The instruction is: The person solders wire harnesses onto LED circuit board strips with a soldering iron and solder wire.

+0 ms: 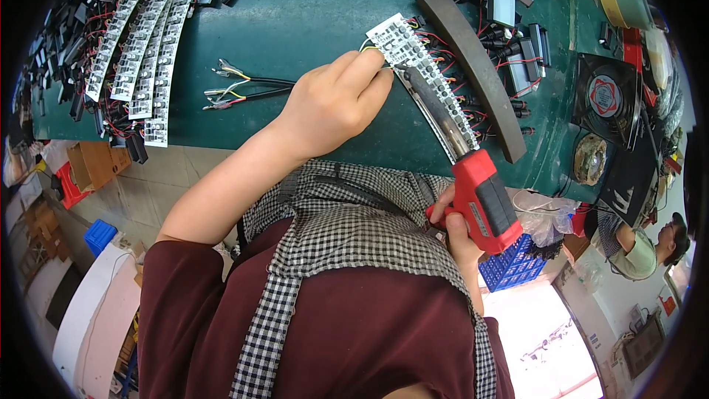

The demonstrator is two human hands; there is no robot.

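My left hand (336, 100) is closed, pinching thin wires at the left edge of a white circuit board strip (385, 35). Black cables (262, 89) with stripped red, white and yellow ends stick out to the left from under that hand. In my right hand (459, 233) is a red and black soldering gun (484, 199), its fingers wrapped round the handle. The gun's long dark tip (417, 81) reaches up over the board to just beside my left fingertips. Small black components line the board, and wired parts lie along its right side.
A curved dark bar (476, 74) lies right of the board. Silver-black housings (501, 4) sit behind it. More board strips (151, 52) are piled at the left beside many black parts. A square fan (607, 96) and a solder roll (590, 159) stand right. A person (642, 247) is farther right.
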